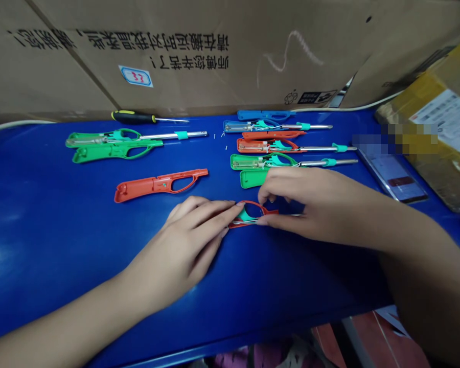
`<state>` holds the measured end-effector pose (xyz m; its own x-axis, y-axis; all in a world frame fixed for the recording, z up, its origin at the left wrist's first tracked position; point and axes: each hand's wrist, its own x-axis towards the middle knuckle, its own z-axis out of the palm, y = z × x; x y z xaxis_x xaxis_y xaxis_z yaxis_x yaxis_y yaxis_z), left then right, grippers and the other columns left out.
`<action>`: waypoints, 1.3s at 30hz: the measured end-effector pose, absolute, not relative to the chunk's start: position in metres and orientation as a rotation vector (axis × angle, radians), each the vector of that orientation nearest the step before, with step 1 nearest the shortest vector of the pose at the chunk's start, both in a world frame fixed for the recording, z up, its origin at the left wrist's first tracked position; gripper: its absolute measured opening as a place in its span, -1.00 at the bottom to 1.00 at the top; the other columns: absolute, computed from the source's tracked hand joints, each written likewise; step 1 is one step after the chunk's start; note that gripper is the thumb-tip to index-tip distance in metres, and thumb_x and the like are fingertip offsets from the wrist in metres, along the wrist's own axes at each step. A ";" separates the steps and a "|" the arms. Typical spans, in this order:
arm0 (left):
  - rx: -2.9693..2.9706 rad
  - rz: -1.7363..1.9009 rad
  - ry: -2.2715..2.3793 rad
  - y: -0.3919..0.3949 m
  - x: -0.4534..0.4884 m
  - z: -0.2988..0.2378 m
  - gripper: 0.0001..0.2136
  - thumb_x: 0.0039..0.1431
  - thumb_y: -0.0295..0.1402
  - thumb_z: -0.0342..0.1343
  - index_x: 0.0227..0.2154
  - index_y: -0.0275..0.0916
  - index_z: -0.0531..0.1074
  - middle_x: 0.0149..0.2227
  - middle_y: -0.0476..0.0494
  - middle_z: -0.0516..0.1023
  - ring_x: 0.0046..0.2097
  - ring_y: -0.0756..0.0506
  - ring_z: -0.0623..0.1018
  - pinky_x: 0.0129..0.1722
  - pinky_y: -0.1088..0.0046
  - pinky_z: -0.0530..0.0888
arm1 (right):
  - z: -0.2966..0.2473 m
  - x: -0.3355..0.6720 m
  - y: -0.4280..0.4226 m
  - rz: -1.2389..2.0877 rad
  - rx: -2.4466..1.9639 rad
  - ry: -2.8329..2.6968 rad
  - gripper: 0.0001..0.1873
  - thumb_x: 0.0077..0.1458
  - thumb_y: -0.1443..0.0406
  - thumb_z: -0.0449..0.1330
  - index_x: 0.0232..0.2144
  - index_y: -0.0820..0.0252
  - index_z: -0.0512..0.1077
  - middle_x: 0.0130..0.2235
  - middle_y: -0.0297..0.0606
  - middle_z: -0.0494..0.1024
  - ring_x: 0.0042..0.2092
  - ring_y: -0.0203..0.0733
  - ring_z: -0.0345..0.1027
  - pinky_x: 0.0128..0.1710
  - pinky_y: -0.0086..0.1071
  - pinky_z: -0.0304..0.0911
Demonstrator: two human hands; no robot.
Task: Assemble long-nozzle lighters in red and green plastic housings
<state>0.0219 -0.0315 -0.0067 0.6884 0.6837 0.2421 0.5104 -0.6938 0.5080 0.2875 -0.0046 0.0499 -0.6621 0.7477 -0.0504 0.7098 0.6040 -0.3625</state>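
Both hands meet over a red lighter half-shell (pixel 253 214) with a teal trigger, lying on the blue table (pixel 42 230). My left hand (pixel 187 240) lies over its left end, fingers together and pressing on it. My right hand (pixel 302 204) covers its right end, thumb and fingers pinched on it. Most of the shell is hidden under the hands. A loose red shell half (pixel 159 185) lies just to the left.
Green lighter parts (pixel 115 144) and a black-handled screwdriver (pixel 138 117) lie at the back left. Several blue, red and green lighter assemblies (pixel 283 145) with metal tubes lie behind my right hand. A phone (pixel 391 174) and a yellow parcel (pixel 437 128) sit right. Cardboard boxes (pixel 214 46) stand behind.
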 end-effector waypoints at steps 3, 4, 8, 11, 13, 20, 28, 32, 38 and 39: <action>2.570 0.514 0.919 -0.031 0.019 -0.007 -0.52 0.39 -0.53 -0.01 0.32 -0.09 0.26 0.25 -0.17 0.39 0.13 -0.18 0.37 0.15 0.16 0.36 | 0.052 0.297 -0.004 0.584 -1.235 -2.758 -0.82 0.21 0.12 0.27 -0.24 0.05 0.44 -0.24 -0.41 0.52 -0.26 -0.25 0.37 -0.31 -0.39 0.13; 2.598 0.485 0.922 -0.031 0.019 -0.007 -0.50 0.38 -0.54 -0.02 0.33 -0.08 0.25 0.27 -0.18 0.36 0.13 -0.19 0.36 0.15 0.14 0.36 | 0.052 0.300 -0.003 0.585 -1.263 -2.773 -0.82 0.20 0.11 0.28 -0.25 0.05 0.44 -0.25 -0.41 0.52 -0.28 -0.24 0.37 -0.33 -0.39 0.11; 2.695 0.403 0.926 -0.031 0.019 -0.006 -0.41 0.34 -0.60 -0.06 0.37 -0.02 0.18 0.31 -0.19 0.30 0.11 -0.24 0.33 0.10 0.08 0.38 | 0.049 0.304 -0.001 0.581 -1.374 -2.826 -0.85 0.25 0.15 0.20 -0.33 0.04 0.47 -0.31 -0.41 0.55 -0.33 -0.23 0.35 -0.37 -0.37 0.07; 2.733 0.396 0.914 -0.030 0.020 -0.006 -0.39 0.33 -0.62 -0.08 0.37 0.03 0.18 0.30 -0.18 0.31 0.08 -0.24 0.32 0.07 0.09 0.41 | 0.050 0.303 -0.001 0.570 -1.362 -2.840 -0.84 0.28 0.20 0.16 -0.35 0.05 0.48 -0.31 -0.39 0.57 -0.33 -0.22 0.36 -0.36 -0.37 0.07; 2.752 0.391 0.909 -0.030 0.021 -0.006 -0.40 0.33 -0.61 -0.07 0.36 0.03 0.20 0.30 -0.17 0.32 0.08 -0.25 0.32 0.06 0.09 0.41 | 0.050 0.303 0.000 0.531 -1.339 -2.836 -0.85 0.27 0.21 0.18 -0.35 0.06 0.49 -0.32 -0.38 0.58 -0.33 -0.22 0.36 -0.36 -0.36 0.06; 2.795 0.349 0.925 -0.032 0.019 -0.007 -0.37 0.30 -0.61 -0.04 0.36 0.05 0.20 0.31 -0.16 0.31 0.08 -0.27 0.32 0.04 0.06 0.43 | 0.044 0.304 0.002 0.551 -1.344 -2.818 -0.84 0.23 0.18 0.22 -0.39 0.05 0.50 -0.36 -0.38 0.57 -0.36 -0.22 0.34 -0.40 -0.36 0.02; 2.828 0.352 0.920 -0.031 0.019 -0.009 -0.34 0.26 -0.63 -0.02 0.36 0.04 0.19 0.32 -0.17 0.31 0.09 -0.28 0.32 0.05 0.05 0.44 | 0.047 0.303 0.001 0.618 -1.293 -2.798 -0.96 0.21 0.26 0.23 -0.31 0.03 0.49 -0.28 -0.41 0.59 -0.29 -0.23 0.39 -0.35 -0.38 0.08; 2.843 0.351 0.925 -0.031 0.019 -0.010 -0.34 0.27 -0.62 -0.02 0.37 0.05 0.18 0.32 -0.16 0.30 0.10 -0.28 0.31 0.05 0.05 0.44 | 0.047 0.299 0.002 0.605 -1.314 -2.829 -0.89 0.21 0.32 0.20 -0.37 0.08 0.51 -0.31 -0.38 0.59 -0.30 -0.24 0.39 -0.35 -0.38 0.09; 2.888 0.360 0.937 -0.032 0.021 -0.010 -0.35 0.27 -0.61 -0.01 0.36 0.03 0.19 0.31 -0.19 0.31 0.08 -0.29 0.33 0.01 0.05 0.46 | 0.053 0.290 -0.001 0.428 -1.427 -2.890 -0.82 0.23 0.31 0.22 -0.43 0.12 0.53 -0.35 -0.35 0.59 -0.36 -0.23 0.38 -0.37 -0.36 0.08; 2.898 0.356 0.940 -0.032 0.021 -0.010 -0.35 0.26 -0.62 -0.01 0.36 0.02 0.19 0.31 -0.20 0.32 0.07 -0.29 0.33 0.01 0.04 0.47 | 0.054 0.289 -0.003 0.398 -1.439 -2.903 -0.82 0.24 0.30 0.22 -0.43 0.12 0.53 -0.35 -0.34 0.59 -0.35 -0.22 0.39 -0.37 -0.36 0.08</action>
